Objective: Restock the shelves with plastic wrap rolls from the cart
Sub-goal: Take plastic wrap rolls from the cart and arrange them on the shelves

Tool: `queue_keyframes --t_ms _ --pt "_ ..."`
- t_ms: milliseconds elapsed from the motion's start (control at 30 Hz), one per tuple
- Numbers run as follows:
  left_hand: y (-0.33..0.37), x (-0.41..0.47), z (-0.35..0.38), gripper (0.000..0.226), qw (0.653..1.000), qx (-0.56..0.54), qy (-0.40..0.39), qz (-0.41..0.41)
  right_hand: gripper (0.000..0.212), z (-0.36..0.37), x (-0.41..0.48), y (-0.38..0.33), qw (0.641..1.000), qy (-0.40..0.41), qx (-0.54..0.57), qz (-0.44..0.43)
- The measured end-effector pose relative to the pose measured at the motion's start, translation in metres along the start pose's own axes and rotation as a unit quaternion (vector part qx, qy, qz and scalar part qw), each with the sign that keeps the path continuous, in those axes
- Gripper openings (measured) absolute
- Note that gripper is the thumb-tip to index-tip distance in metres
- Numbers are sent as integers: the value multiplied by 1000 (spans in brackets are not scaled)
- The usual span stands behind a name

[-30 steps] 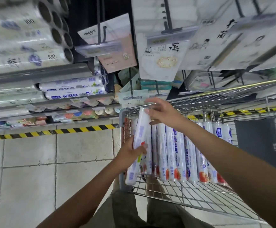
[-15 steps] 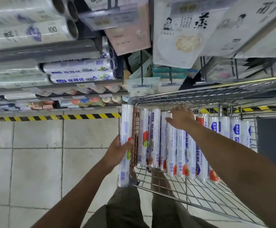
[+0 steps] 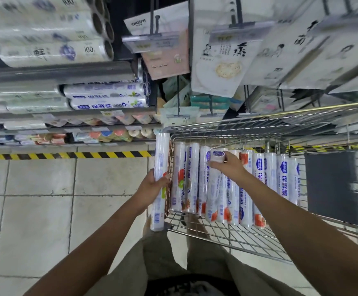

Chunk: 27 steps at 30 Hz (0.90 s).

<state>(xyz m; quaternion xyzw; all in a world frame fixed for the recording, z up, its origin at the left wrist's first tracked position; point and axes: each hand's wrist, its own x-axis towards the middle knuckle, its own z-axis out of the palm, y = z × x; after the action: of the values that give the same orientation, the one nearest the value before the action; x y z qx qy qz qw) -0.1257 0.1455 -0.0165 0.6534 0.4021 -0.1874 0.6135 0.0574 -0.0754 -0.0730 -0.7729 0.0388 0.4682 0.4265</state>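
My left hand [image 3: 152,188] grips one white plastic wrap roll [image 3: 160,154] upright, just outside the left wall of the wire cart [image 3: 248,133]. Inside the cart stands a row of several more rolls [image 3: 267,174]. My right hand [image 3: 229,166] is in the cart, its fingers curled round the top of one roll [image 3: 215,184] that stands a little higher than its neighbours. The shelves [image 3: 56,74] at the upper left hold stacked rolls lying on their sides.
Hanging packets [image 3: 218,60] on hooks fill the rack above the cart. A yellow and black floor stripe [image 3: 67,155] runs along the shelf base. Grey floor tiles [image 3: 35,210] spread to the left. A dark panel [image 3: 331,186] sits at the cart's right side.
My left hand carried its roll out over the cart's left wall. My right hand let go of that roll, reached into the row and closed round another roll's top, raising it slightly.
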Motion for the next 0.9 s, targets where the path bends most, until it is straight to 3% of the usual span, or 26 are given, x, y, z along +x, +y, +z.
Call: queue_keyframes --t_ms 100,233,333,467,600,733,800,900 --pt "5 -10 0 41 1000 -15 8 12 57 7 -18 11 1000 -22 12 11" --pt "8 -24 -6 39 998 -55 16 31 42 22 -32 27 998 -23 -51 20" --pt "8 -34 -18 43 996 -65 22 51 40 32 -45 28 999 -20 -39 24" --pt "3 -50 -43 22 992 -110 21 58 43 49 -57 21 995 2 -103 20" --pt "-11 -65 -80 22 986 -152 21 58 48 65 -87 -26 992 38 -108 -53" --pt "-28 -88 -128 36 975 -204 16 86 27 91 -134 -100 985 65 -53 -148" --pt "-35 -103 -157 30 969 -221 20 105 20 117 -153 -136 980 70 -45 -181" --pt "-46 -128 -205 27 963 -229 35 135 35 171 -171 -182 976 91 -15 -197"
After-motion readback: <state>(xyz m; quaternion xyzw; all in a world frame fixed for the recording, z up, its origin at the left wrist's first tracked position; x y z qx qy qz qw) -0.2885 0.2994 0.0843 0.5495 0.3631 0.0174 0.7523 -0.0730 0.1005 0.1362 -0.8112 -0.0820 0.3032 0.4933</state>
